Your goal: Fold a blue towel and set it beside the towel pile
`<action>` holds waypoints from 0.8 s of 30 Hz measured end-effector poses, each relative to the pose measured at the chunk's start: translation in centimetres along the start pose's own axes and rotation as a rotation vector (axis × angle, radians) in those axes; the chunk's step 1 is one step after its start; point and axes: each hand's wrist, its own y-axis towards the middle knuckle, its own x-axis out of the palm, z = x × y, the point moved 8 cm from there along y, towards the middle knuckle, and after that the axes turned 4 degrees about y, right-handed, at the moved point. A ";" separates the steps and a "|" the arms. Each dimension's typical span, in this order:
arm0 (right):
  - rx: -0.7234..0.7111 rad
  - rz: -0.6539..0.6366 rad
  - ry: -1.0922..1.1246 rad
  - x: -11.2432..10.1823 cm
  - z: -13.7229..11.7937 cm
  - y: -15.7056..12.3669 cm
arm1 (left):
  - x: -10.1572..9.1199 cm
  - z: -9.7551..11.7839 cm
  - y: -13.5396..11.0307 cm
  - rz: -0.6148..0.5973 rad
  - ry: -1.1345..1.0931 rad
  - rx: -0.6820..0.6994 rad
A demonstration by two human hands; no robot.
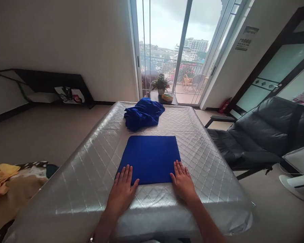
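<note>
1. Head view, surface: a quilted silver padded cover (207, 162) spreads over a broad table-like top and fills the middle of the scene, its diamond stitching catching the light.
2. Head view, room: beyond the far edge stands a glass sliding door (164, 44), open onto a balcony. Just before it, a small dark side table (159, 98) carries a green potted plant (161, 84). To the right sits a black leather reclining chair (258, 135), with a red fire extinguisher (224, 105) on the floor beyond it and a white fan (297, 185) near the right edge. On the left, a yellow and brown patterned fabric (5, 179) lies beside the cover.
3. Head view, cloths: a flat, rectangular royal-blue cloth (148, 159) lies squarely at the cover's near middle. A crumpled royal-blue cloth (143, 114) sits in a loose heap further away, well apart from it.
4. Head view, left hand: the left hand (121, 190) lies palm down at the flat cloth's near left corner. Its fingers (123, 173) are spread and flat on the cloth, gripping nothing, while the heel rests on the cover.
5. Head view, right hand: the right hand (183, 182) mirrors it at the near right corner. Its fingers (178, 170) are open and flat on the cloth, pinching nothing.
</note>
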 end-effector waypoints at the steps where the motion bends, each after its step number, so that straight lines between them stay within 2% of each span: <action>1: -0.006 -0.014 -0.017 -0.3 -0.1 0.3 | -0.1 0.0 0.0 0.002 -0.007 0.000; 4: -0.047 -0.027 -0.057 -1.6 -0.7 2.1 | -0.3 0.1 0.1 -0.007 -0.027 -0.006; 8: -0.077 0.017 -0.056 -2.8 -1.3 5.3 | -0.4 0.2 0.0 -0.052 -0.030 -0.037; 11: -0.036 0.040 -0.040 -2.1 -1.0 6.9 | -0.2 -0.2 -0.2 -0.097 -0.010 -0.043; 14: -0.007 0.070 -0.009 -1.1 -0.5 7.3 | 0.0 -0.4 0.1 -0.153 0.017 -0.019; 16: -0.001 0.087 0.008 -0.7 -0.2 7.3 | -0.4 0.6 1.2 -0.163 0.016 0.026; 18: 0.001 0.095 0.014 -0.6 -0.1 7.2 | -1.5 3.4 3.1 -0.149 -0.012 0.129; 21: 0.001 0.096 0.005 -0.7 0.1 7.1 | -2.9 10.1 6.6 -0.140 -0.089 0.349; 24: -0.035 0.080 -0.020 -0.4 0.2 7.1 | -3.0 16.3 9.4 -0.145 -0.179 0.525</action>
